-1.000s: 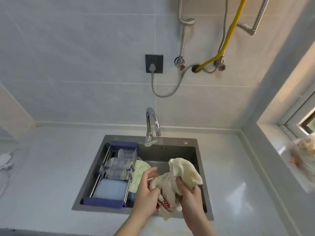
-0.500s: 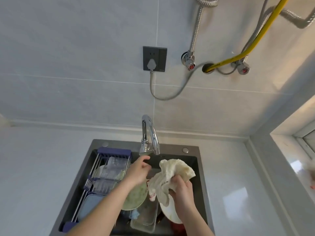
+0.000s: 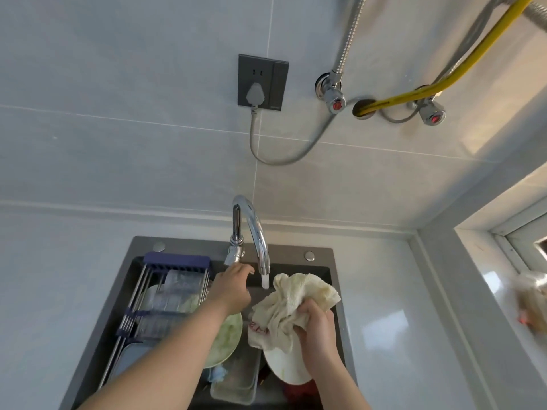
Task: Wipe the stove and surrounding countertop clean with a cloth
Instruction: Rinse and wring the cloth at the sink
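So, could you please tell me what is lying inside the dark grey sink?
Inside the dark grey sink: a blue-ended wire rack holding clear containers, a pale green plate, a white plate and a clear rectangular tray. The forearms and cream cloth hide the basin floor.

One view only: head cam, wide-angle, worn by the person. Looks fwd and down from above the near edge of the sink point(image 3: 336, 279), facing the tiled back wall point(image 3: 118, 113). Close in: forearms enter from the bottom edge, hands at lower centre, tap point(image 3: 251, 226) dead centre. Wall fills the top half, up to the socket point(image 3: 262, 82) and pipes. Tabletop point(image 3: 384, 291) runs off both sides; window sill point(image 3: 503, 291) at the right edge. Strong bending of lines twd the frame edges.
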